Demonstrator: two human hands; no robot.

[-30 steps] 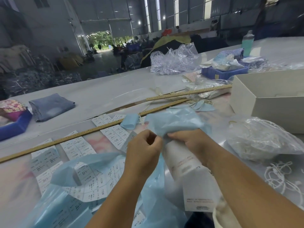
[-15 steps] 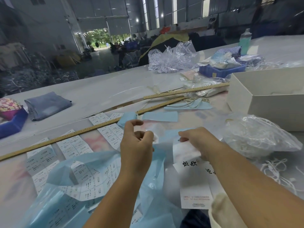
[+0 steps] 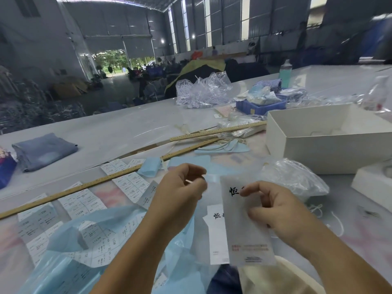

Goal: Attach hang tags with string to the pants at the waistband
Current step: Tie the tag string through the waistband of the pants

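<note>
The left hand (image 3: 182, 187) is motion-blurred; what its fingers (image 3: 199, 183) pinch is unclear.

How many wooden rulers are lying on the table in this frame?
2. The long ruler runs diagonally from the left edge toward the middle of the table. The short ruler lies beyond its far end, reaching toward the white box. Others may be hidden under clutter.

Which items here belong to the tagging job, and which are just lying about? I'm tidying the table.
In use:
right hand pinching the hang tag
left hand, fingers curled
second tag underneath
bag of strings
loose strings

Lying about:
white box
folded jeans
wooden rulers
blue tray
bottle
</note>
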